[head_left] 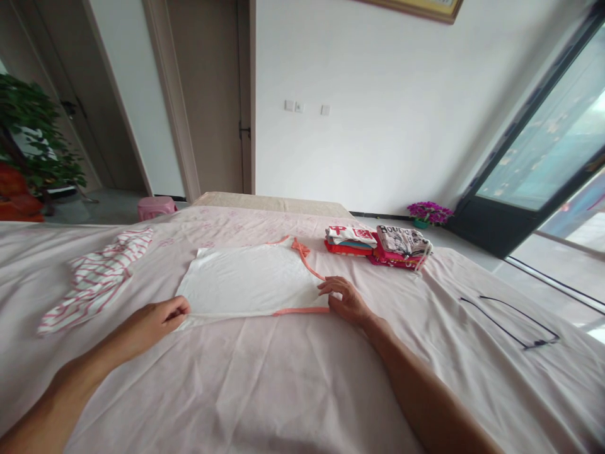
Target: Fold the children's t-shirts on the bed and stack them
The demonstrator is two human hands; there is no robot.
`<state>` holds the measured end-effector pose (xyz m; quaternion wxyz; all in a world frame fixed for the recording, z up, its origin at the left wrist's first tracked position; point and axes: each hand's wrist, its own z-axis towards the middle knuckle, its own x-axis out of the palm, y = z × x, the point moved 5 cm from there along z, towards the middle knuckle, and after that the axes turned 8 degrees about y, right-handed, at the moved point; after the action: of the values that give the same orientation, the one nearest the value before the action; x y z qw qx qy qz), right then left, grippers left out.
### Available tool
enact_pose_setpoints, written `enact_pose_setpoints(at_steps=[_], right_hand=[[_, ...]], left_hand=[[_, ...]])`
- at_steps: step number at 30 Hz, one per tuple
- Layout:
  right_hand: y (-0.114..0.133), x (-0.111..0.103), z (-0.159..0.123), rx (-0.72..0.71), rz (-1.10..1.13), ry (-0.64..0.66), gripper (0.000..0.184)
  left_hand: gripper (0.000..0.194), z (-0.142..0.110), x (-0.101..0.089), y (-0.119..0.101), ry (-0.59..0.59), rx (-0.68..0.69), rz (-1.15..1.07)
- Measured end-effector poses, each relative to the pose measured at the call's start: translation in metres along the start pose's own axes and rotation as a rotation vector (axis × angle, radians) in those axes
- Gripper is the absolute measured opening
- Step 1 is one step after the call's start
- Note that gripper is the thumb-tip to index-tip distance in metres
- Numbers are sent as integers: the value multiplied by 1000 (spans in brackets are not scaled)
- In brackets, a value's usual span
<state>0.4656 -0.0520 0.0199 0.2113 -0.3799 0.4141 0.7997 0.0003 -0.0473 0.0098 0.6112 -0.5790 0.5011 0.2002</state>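
A white top (pixel 246 277) with coral-coloured trim lies spread flat on the bed, its trimmed end to the right and its plain hem to the left. A small coral bow (pixel 300 248) sits along the trim at its far right. My left hand (pixel 167 313) is closed on the near left corner of the hem. At the right end, my right hand (pixel 347 299) pinches the top's near edge by the trim, thumb and index finger together and the other fingers loosely bent.
A crumpled red-and-white striped garment (pixel 101 274) lies left. Two stacks of folded clothes, one topped with white cloth (pixel 350 238), the other with printed cloth (pixel 401 243), stand back right. Glasses (pixel 534 343) rest on the sheet (pixel 283 384). Beyond are a pink stool (pixel 157 207) and purple flowers (pixel 429 212).
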Motion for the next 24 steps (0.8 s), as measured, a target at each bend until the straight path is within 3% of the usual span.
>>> enact_pose_setpoints(at_steps=[7, 17, 24], right_hand=[[-13, 1, 45, 155, 86, 72, 30], [-36, 12, 127, 142, -76, 138, 29], [-65, 32, 143, 230, -146, 200, 27]], left_hand=[[30, 14, -2, 13, -91, -14, -43], [31, 63, -14, 41, -199, -50, -144], [44, 79, -16, 60, -206, -125, -210]])
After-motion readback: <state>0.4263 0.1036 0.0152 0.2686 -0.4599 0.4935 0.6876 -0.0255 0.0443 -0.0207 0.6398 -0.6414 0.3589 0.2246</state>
